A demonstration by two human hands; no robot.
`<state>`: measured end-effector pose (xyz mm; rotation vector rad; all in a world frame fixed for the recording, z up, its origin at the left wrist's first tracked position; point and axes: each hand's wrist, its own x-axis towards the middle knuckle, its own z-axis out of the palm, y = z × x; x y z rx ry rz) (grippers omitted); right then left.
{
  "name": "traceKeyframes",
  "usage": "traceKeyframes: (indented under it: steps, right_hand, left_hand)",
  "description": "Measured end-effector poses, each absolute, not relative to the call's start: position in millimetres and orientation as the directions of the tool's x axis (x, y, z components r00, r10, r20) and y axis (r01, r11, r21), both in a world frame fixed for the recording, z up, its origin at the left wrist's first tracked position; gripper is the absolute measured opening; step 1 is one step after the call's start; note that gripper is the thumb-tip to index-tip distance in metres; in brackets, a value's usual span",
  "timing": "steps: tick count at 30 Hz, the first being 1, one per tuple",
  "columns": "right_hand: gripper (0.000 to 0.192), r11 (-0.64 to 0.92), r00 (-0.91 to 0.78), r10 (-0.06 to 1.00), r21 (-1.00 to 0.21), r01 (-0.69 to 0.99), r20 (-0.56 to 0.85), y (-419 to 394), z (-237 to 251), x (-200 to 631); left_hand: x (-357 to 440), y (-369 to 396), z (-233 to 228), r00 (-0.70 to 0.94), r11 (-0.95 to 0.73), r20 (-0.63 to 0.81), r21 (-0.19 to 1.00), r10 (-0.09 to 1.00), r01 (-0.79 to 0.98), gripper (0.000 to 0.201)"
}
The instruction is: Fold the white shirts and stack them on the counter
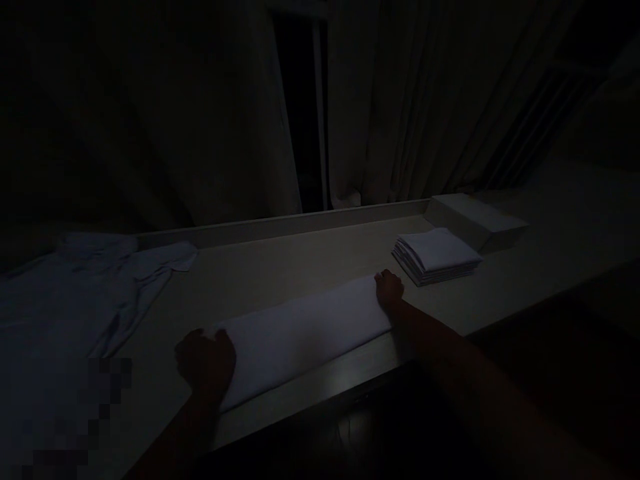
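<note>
In the dim light a long white cloth (305, 340), folded into a flat strip, lies along the front of the table. My left hand (206, 360) is at its left end, fingers curled over the far left corner, closed on the edge. At the opposite end my right hand (389, 291) grips the far right corner with closed fingers. Just beyond my right hand sits a neat stack of folded white cloths (440, 255). Darkness hides the exact hold of my fingertips.
Crumpled white cloth (95, 287) is heaped at the left of the table (280, 277). A pale box-shaped block (475, 219) stands behind the stack. Along the back runs a low raised edge (300, 223), with long curtains (400, 100) behind it. Pixelation covers the lower left.
</note>
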<state>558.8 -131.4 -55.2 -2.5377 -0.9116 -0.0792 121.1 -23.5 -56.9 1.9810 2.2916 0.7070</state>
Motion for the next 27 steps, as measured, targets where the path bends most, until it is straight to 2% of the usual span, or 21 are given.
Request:
traceKeyframes:
  steps: [1,3,5,7,9,11,13,16,27]
  right_hand:
    - [0.027,-0.686,0.780,0.597,-0.385,0.617,0.188,-131,-49,559]
    - [0.031,-0.685,0.780,0.596,-0.386,0.618,0.189,-133,-37,550]
    - [0.038,-0.614,0.718,0.652,-0.386,0.688,0.244,-139,-31,526]
    - [0.044,-0.410,0.524,0.789,-0.360,0.838,0.321,-151,-34,487]
    - [0.048,-0.142,0.243,0.917,-0.311,0.940,0.315,-167,-43,442]
    - [0.050,0.032,0.044,0.963,-0.272,0.962,0.267,-184,-54,404]
    - [0.051,0.055,0.008,0.973,-0.269,0.962,0.229,-197,-61,387]
    - [0.058,-0.021,0.081,0.976,-0.280,0.960,0.204,-208,-59,397]
    - [0.068,-0.298,0.338,0.937,-0.300,0.906,0.087,-215,-50,479]
  left_hand:
    - [123,-28,-51,-0.133,0.025,0.331,0.311,0.934,0.950,0.061]
    - [132,-42,-40,0.092,-0.186,0.396,0.206,0.914,0.961,0.056]
    - [151,-63,-35,0.392,-0.459,0.353,0.131,0.850,0.879,0.050]
    - [178,-89,-38,0.642,-0.686,0.286,0.083,0.711,0.723,0.048]
    - [205,-114,-49,0.765,-0.796,0.240,0.059,0.597,0.603,0.050]
    - [225,-132,-62,0.760,-0.785,0.222,0.047,0.611,0.618,0.054]
    - [232,-141,-73,0.710,-0.733,0.220,0.034,0.669,0.679,0.057]
    - [229,-144,-81,0.678,-0.699,0.229,0.019,0.699,0.714,0.058]
    - [225,-147,-81,0.686,-0.708,0.246,0.002,0.685,0.706,0.059]
